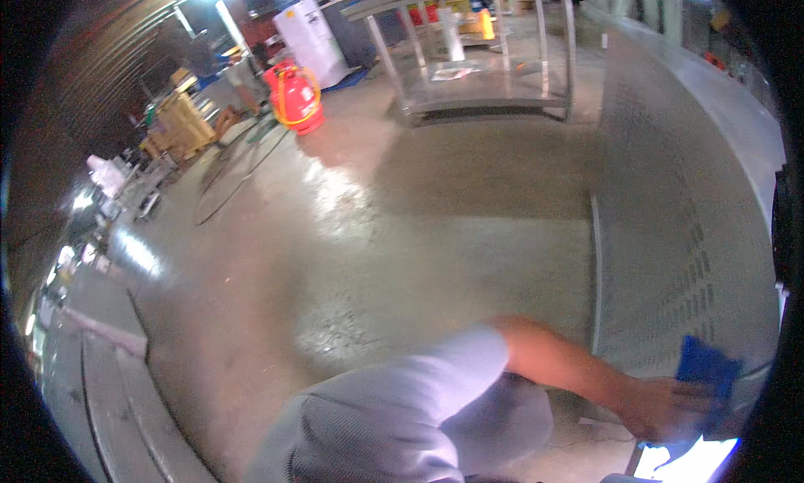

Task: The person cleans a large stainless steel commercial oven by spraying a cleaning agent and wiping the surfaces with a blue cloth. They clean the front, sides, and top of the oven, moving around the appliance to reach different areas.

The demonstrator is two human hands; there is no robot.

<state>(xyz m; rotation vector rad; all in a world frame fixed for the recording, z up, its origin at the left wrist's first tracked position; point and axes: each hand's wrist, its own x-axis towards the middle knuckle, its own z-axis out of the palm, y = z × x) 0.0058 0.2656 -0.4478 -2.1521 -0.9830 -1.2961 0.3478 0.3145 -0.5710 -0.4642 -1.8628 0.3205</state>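
From the lower edge, my left arm in a pale grey sleeve reaches across to the right. My left hand [666,409] is closed on a blue cloth [705,370], its outline smeared a little. The cloth lies up against the lower part of a large grey metal panel [649,173] with rows of slots. Just below the hand is a bright white glare [688,461], too washed out to make out. My right hand is out of the picture.
A stainless steel table [481,106] with a lower shelf stands ahead. A red gas cylinder [297,102], a white cabinet [311,43] and a dark hose [243,177] are at the far left. Long grey metal pieces [117,399] lie at the near left.
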